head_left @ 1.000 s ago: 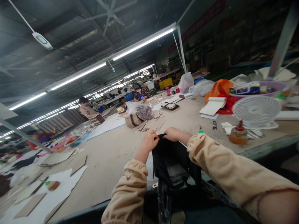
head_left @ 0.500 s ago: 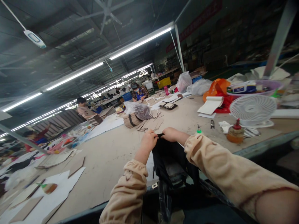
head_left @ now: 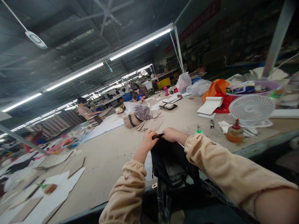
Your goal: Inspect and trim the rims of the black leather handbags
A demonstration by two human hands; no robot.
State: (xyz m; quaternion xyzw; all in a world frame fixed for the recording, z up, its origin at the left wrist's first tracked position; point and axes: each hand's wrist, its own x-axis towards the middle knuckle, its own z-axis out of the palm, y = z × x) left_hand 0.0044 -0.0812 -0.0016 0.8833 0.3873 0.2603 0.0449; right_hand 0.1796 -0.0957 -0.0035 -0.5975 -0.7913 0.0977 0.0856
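My left hand (head_left: 149,141) and my right hand (head_left: 170,134) are close together over the near edge of the worktable, both closed. Between them they pinch the upper edge of a black fabric piece (head_left: 161,163), which hangs down toward the table edge. A narrow dark strip of it shows between my fingertips. Its lower part runs into shadow, so its full shape cannot be made out. Beyond my hands lie loose grey-brown card pieces (head_left: 149,125) and a banded stack of them (head_left: 131,120).
To the right are a small green-based bottle (head_left: 198,129), nippers (head_left: 212,124), a red-capped glue bottle (head_left: 235,133) and a white fan (head_left: 252,109). Another glue bottle (head_left: 49,188) lies on white paper at left. A co-worker (head_left: 139,93) is across the table.
My left hand has shifted slightly left along the black fabric's edge, and more of the dark strip shows between my hands. My right hand has stayed nearly still.
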